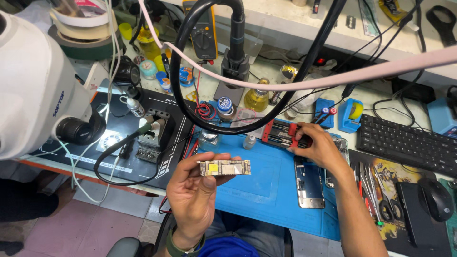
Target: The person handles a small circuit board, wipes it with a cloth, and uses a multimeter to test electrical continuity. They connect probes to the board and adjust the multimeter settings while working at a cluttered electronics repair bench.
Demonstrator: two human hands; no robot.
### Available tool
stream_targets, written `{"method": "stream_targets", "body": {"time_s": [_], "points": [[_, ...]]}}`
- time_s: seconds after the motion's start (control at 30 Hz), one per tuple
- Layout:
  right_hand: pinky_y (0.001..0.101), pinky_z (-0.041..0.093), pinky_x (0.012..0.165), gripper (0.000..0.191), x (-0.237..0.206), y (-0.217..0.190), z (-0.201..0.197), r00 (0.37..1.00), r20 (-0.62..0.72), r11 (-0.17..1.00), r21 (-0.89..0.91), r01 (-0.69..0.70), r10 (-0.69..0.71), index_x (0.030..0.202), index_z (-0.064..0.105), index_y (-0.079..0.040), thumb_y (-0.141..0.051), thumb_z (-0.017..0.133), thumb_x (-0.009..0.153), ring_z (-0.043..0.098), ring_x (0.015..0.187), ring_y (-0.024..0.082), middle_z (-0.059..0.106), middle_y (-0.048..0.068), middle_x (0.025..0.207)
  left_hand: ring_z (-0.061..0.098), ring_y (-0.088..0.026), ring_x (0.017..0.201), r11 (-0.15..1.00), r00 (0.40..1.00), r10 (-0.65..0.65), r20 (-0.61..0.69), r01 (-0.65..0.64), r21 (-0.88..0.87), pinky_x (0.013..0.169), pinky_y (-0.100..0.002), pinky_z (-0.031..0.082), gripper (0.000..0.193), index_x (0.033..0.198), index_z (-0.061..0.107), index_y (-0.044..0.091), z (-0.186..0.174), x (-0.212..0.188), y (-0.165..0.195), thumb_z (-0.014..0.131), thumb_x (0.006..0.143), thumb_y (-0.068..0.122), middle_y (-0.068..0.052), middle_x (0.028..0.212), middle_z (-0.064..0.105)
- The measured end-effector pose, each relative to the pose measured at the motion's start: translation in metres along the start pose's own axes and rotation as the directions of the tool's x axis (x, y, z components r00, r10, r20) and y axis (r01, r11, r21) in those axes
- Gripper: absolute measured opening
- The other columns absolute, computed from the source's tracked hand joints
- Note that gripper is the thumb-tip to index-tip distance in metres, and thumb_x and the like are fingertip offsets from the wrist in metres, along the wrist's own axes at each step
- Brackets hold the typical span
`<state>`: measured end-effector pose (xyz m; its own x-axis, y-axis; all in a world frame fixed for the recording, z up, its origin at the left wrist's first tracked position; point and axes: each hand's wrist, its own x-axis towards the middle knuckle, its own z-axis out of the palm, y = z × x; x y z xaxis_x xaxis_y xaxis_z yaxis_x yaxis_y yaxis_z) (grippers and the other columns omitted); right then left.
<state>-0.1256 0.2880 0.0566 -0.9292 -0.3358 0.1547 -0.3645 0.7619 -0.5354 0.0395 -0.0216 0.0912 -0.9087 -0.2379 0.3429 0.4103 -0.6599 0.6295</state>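
The left hand (195,190) holds a narrow phone logic board (223,167) by its fingertips, raised above the near edge of the blue work mat (257,185). The right hand (318,146) grips the red board holder (281,134) farther away; an opened phone (309,183) lies just near it.

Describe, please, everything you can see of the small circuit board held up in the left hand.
The narrow, pale gold rectangular circuit board is held level, long side across the view, above the blue work mat. Its face shows silver shield plates, one yellowish square patch and tiny dark components. The left hand pinches it from below and behind, thumb and fingertips on its left portion. Nothing else touches it.
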Motion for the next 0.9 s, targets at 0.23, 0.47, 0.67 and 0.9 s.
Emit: {"method": "stream_targets", "body": {"time_s": [0.23, 0.47, 0.67, 0.9], "points": [[0.0452, 0.045, 0.105, 0.036, -0.007, -0.002, 0.004, 0.988, -0.051, 0.988, -0.072, 0.140, -0.144, 0.094, 0.069, -0.004, -0.023, 0.089, 0.071, 0.057, 0.128, 0.037, 0.060, 0.016, 0.143, 0.070, -0.041, 0.121, 0.998, 0.995, -0.062, 0.077, 0.064, -0.020, 0.099, -0.053, 0.063, 0.038, 0.135, 0.052, -0.005, 0.010, 0.004, -0.006, 0.066, 0.104, 0.013, -0.028, 0.129, 0.067], [0.0397, 0.054, 0.101, 0.027, -0.076, -0.125, -0.033, 0.873, -0.387, 0.944, 0.021, 0.329, -0.295, 0.108, 0.069, -0.001, -0.005, 0.076, 0.082, 0.069, 0.117, 0.030, 0.073, 0.015, 0.124, 0.070, -0.041, 0.122, 0.996, 0.984, -0.077, 0.158, 0.082, -0.021, 0.102, -0.053, 0.062, 0.037, 0.135, 0.052, -0.003, 0.020, -0.003, -0.007, 0.066, 0.104, 0.011, -0.029, 0.129, 0.068], [0.0360, 0.056, 0.086, 0.041, -0.108, -0.175, -0.033, 0.736, -0.536, 0.850, 0.061, 0.524, -0.415, 0.110, 0.067, 0.004, -0.013, 0.087, 0.077, 0.069, 0.095, 0.027, 0.072, 0.015, 0.101, 0.071, -0.041, 0.123, 0.993, 0.959, -0.111, 0.261, 0.119, -0.013, 0.110, -0.052, 0.057, 0.034, 0.134, 0.054, -0.003, 0.035, -0.020, -0.015, 0.068, 0.106, 0.010, -0.029, 0.130, 0.070], [0.0351, 0.059, 0.081, 0.043, -0.106, -0.167, -0.016, 0.696, -0.628, 0.716, 0.300, 0.630, -0.349, 0.114, 0.066, 0.005, -0.018, 0.085, 0.083, 0.071, 0.095, 0.028, 0.072, 0.018, 0.101, 0.070, -0.039, 0.124, 0.990, 0.949, -0.113, 0.295, 0.132, -0.047, 0.113, -0.052, 0.056, 0.032, 0.134, 0.055, -0.004, 0.042, -0.022, -0.014, 0.067, 0.108, 0.011, -0.028, 0.130, 0.069]]}}
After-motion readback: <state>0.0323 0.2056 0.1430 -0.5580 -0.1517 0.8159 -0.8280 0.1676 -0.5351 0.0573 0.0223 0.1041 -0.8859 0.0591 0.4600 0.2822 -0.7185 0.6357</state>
